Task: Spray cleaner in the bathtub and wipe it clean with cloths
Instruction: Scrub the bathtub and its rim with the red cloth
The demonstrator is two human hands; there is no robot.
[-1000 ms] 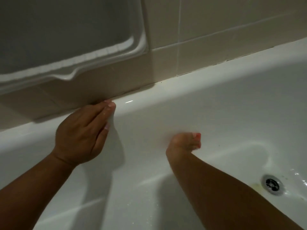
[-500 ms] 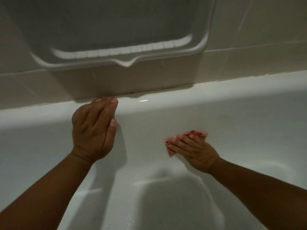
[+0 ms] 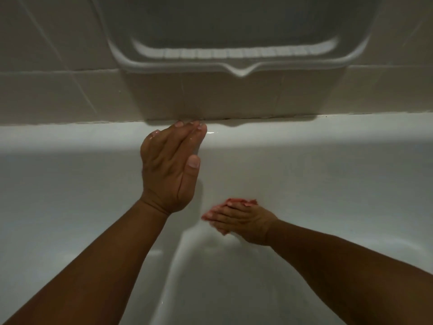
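**Bathtub inner wall mid-wipe, 1 cloth under the right palm**

Bathtub [image 3: 304, 184] fills the lower frame, white, far rim running along the tiled wall [image 3: 58, 97]. A moulded shelf [image 3: 234, 55] sits in the wall above the rim.

Left hand [image 3: 172, 165]: flat, fingers straight and together, holding nothing. It is braced on the far rim, fingertips [image 3: 179, 124] right at the dark seam [image 3: 269, 118] where tub meets tile.

Right hand [image 3: 241, 221]: fingers straight, pressing a pink cloth [image 3: 236, 201] flat against the far inner wall, just below the left hand. No curl round the cloth, and it is mostly hidden, with only its edge showing past the fingers. No spray bottle in view.

Step, as judged: wiping stage, 2 hands in the tub, 1 working and 1 supporting.

Risks:
- The rim has a wet glint beside the left fingers and droplets show on that hand. A slick surface under a weight-bearing palm could let it slide, tipping the person forward.
- The cloth is pressed, not gripped, so a fast stroke may leave it behind or bunch it.
- Dim light and white on white make missed patches likely, especially the dark seam.
- Cannot tell whether cleaner film remains on the wall.
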